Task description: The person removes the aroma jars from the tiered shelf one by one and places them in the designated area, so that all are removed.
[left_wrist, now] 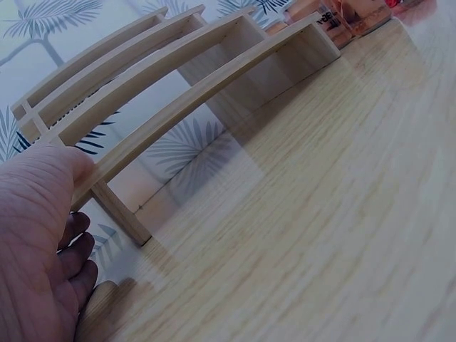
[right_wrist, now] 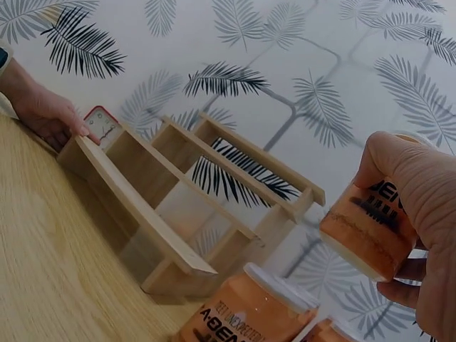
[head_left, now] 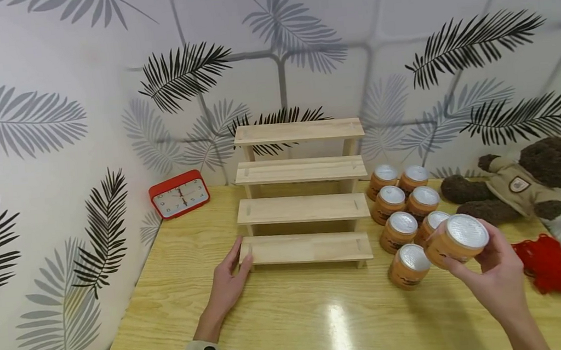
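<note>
A four-tier wooden display rack [head_left: 303, 209] stands in the middle of the table, its steps bare. My left hand [head_left: 230, 278] grips the left end of its lowest step, thumb over the board and fingers curled at the side, as the left wrist view shows. My right hand [head_left: 498, 273] holds an orange can [head_left: 456, 241] with a silver lid, slightly tilted, above the table to the right. In the right wrist view dark lettering shows on the held can [right_wrist: 374, 224]. Several like cans [head_left: 403, 231] stand in two rows between the rack and my right hand.
A red alarm clock [head_left: 180, 194] stands at the back left. At the far right lie a brown teddy bear [head_left: 523, 180] in a beige shirt and a bundle of red yarn [head_left: 554, 265]. A leaf-patterned wall [head_left: 313, 90] closes off the back of the wooden table [head_left: 291, 317].
</note>
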### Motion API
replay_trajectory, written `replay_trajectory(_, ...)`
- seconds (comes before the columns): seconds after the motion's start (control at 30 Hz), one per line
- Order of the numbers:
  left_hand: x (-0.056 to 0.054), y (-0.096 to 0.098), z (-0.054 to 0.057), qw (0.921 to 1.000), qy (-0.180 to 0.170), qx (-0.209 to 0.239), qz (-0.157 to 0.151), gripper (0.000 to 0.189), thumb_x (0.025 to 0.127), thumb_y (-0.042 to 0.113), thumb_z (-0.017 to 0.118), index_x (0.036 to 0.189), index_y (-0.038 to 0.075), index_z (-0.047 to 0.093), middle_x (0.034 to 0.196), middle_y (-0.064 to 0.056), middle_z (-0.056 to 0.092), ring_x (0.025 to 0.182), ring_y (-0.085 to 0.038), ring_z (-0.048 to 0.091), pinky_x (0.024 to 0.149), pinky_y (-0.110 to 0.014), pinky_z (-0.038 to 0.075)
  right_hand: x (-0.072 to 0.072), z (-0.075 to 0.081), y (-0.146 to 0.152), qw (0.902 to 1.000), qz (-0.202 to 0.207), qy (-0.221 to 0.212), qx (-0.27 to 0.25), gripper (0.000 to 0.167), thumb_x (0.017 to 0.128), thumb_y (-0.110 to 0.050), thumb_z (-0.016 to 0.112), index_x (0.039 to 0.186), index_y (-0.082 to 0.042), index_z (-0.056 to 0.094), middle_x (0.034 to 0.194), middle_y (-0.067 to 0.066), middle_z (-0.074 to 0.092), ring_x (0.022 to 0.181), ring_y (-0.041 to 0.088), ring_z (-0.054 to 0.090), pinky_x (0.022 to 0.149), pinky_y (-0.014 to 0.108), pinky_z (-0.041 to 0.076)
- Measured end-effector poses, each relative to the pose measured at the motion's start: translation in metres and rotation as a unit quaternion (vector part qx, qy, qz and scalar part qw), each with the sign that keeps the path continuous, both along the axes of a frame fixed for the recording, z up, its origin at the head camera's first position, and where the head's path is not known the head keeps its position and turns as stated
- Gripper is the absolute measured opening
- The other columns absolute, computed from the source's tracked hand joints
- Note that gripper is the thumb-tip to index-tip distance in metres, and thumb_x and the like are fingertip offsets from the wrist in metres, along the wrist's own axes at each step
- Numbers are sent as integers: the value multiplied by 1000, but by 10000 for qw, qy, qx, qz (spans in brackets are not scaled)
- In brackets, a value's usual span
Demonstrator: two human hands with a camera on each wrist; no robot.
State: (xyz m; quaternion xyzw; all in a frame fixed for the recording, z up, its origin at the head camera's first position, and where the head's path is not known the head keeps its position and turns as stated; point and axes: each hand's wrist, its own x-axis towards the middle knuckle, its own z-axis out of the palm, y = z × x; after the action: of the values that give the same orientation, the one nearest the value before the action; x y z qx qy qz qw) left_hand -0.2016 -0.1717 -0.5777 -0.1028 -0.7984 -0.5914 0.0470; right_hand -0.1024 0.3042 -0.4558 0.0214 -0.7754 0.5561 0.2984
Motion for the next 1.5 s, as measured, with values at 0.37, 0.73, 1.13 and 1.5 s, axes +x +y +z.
replay_trajectory(0.37, 1, -2, 1, 10000, 48, -2, -83, 64, 109, 27, 60, 163, 5, 34, 165, -14, 37, 151, -23, 36, 114, -10, 30, 8, -39, 24, 9967, -551, -508, -300, 79, 68, 33, 73, 140, 4, 57, 119, -5, 66, 105, 3, 65, 84, 7, 51)
replay_trajectory(0.73, 1, 1, 2, 10000, 8, -16, 11, 64, 109, 29, 61, 163, 7, 35, 166, -10, 37, 151, -21, 36, 118, -21, 31, -6, -90, 43, 9934, -313, -1099, -98, 75, 77, 25, 76, 141, -7, 52, 116, -19, 60, 106, -5, 59, 84, 5, 50)
replay_trajectory(1.13, 2, 1, 5, 10000, 0, 12, -73, 64, 109, 27, 60, 164, 6, 34, 167, -12, 35, 152, -20, 34, 121, -30, 30, -9, -112, 43, 9943, -2, -618, -873, 79, 70, 35, 68, 138, -3, 54, 118, -12, 63, 105, -3, 61, 84, 5, 50)
replay_trajectory(1.5, 1, 1, 5, 10000, 70, -14, -27, 64, 109, 27, 61, 163, 5, 35, 166, -12, 37, 152, -24, 36, 117, -17, 30, -7, -117, 40, 9961, -126, -697, -522, 80, 72, 33, 71, 145, 6, 48, 122, -14, 59, 112, -4, 58, 91, 4, 46)
